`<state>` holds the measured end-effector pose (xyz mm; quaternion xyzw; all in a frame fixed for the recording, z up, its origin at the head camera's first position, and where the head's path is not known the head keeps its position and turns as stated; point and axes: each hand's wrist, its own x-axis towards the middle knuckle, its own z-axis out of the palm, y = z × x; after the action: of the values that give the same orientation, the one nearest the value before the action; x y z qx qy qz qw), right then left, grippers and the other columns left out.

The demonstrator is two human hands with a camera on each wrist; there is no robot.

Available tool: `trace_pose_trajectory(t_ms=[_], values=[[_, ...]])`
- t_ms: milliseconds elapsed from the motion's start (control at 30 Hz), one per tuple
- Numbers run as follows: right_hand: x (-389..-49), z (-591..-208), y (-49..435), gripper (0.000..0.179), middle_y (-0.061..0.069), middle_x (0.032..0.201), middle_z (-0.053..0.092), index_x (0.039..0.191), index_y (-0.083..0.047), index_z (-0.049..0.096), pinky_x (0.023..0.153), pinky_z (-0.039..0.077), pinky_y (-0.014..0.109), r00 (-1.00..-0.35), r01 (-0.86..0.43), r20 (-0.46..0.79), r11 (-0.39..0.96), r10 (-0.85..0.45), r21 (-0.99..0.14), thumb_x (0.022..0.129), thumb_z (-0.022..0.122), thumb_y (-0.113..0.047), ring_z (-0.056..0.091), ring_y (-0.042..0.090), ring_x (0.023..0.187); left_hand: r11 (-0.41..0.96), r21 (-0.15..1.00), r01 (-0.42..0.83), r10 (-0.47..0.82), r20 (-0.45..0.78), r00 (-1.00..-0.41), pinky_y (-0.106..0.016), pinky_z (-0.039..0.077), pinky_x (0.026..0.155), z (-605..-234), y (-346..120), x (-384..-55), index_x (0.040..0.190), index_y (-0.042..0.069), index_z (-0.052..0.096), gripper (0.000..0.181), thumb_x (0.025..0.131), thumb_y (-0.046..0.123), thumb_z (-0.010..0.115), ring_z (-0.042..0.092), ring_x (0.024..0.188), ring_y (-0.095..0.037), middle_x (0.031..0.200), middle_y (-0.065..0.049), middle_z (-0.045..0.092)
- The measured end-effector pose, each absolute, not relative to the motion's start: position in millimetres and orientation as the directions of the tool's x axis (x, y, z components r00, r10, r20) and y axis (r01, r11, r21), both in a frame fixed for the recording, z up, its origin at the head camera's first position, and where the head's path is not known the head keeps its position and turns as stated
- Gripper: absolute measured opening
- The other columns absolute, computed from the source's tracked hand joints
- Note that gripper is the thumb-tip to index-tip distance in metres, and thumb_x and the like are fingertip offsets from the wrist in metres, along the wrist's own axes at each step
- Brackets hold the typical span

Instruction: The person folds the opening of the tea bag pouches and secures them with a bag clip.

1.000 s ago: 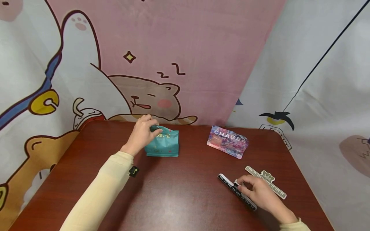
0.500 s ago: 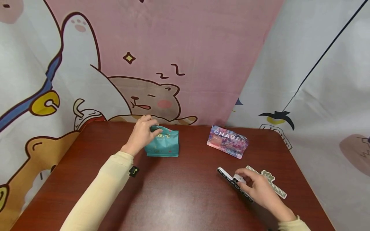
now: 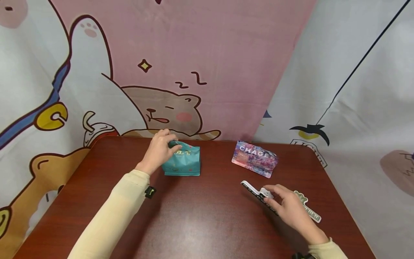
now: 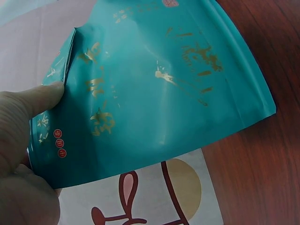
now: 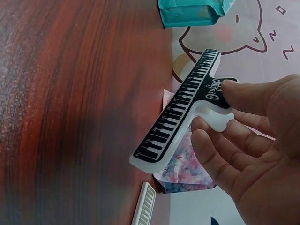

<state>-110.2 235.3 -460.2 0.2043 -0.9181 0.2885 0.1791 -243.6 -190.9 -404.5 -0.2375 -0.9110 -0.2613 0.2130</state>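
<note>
At the near right of the worktop (image 3: 200,223), coming out of a pale yellow sleeve (image 3: 328,250), the right hand (image 3: 289,208) pinches a black-and-white clip (image 5: 180,108) by its handle, thumb on the black face and fingertips around the white back. The clip is printed with piano keys and tilts slightly, held off the wood. Just beyond this hand, partly covered by it, an olive-and-cream clip (image 3: 312,213) lies on the worktop.

Farther back on the right is a pink, purple and blue pouch (image 3: 253,158) lettered "CHAGEE", set at a slant; whether it lies or stands cannot be told, and its contents are hidden.

To the left, near the far edge, a teal bag (image 3: 185,162) stands on its base, with gold characters on its front. Its walls are opaque, so what it holds cannot be seen. The left hand (image 3: 160,149) pinches its upper left corner, the thumb pressed against the side by a folded edge. The two hands are well apart, each on its own thing.

Behind everything hangs a cartoon backdrop (image 3: 226,54) with a sleeping bear.
</note>
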Motion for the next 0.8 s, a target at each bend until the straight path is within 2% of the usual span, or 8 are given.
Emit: trace_pose_trajectory(t_ms=[167,333,467,800], values=[[-112.1,-460.6,234.7,0.035,-0.006,0.088,0.069,0.108,-0.006,0.075,0.059,0.050,0.030,-0.849,-0.482,0.457,0.745,-0.265,-0.462,0.076,0.087,0.003,0.058,0.001,0.073,0.756,0.382,0.532,0.316,0.498,-0.807,-0.045,0.046,0.076,-403.6,-190.9,-242.5,0.095,0.004,0.077,0.020,0.084,0.017,0.088,0.053,0.083,-0.028,0.087,-0.008,0.059],[-114.4,-460.5,234.9,0.033,-0.008,0.084,0.067,0.106,-0.006,0.076,0.057,0.046,0.024,-0.838,-0.488,0.482,0.747,-0.256,-0.452,0.076,0.086,0.004,0.055,-0.001,0.071,0.753,0.380,0.537,0.322,0.499,-0.804,-0.046,0.046,0.078,-403.6,-190.6,-243.5,0.095,0.004,0.077,0.020,0.084,0.016,0.088,0.053,0.084,-0.028,0.088,-0.008,0.060],[-116.6,-458.7,234.8,0.032,-0.010,0.083,0.065,0.105,-0.007,0.076,0.057,0.043,0.019,-0.833,-0.492,0.492,0.748,-0.254,-0.446,0.076,0.086,0.004,0.055,0.002,0.068,0.757,0.374,0.536,0.326,0.496,-0.805,-0.045,0.046,0.078,-403.8,-190.5,-243.9,0.095,0.004,0.077,0.020,0.084,0.017,0.088,0.052,0.084,-0.028,0.088,-0.008,0.060],[-121.7,-450.4,230.6,0.028,-0.006,0.088,0.069,0.106,-0.007,0.076,0.056,0.044,0.023,-0.845,-0.482,0.467,0.750,-0.261,-0.452,0.080,0.083,0.002,0.053,0.003,0.066,0.761,0.370,0.533,0.326,0.491,-0.808,-0.047,0.048,0.082,-402.5,-190.3,-243.9,0.097,0.004,0.077,0.021,0.084,0.017,0.088,0.054,0.086,-0.029,0.090,-0.009,0.061]])
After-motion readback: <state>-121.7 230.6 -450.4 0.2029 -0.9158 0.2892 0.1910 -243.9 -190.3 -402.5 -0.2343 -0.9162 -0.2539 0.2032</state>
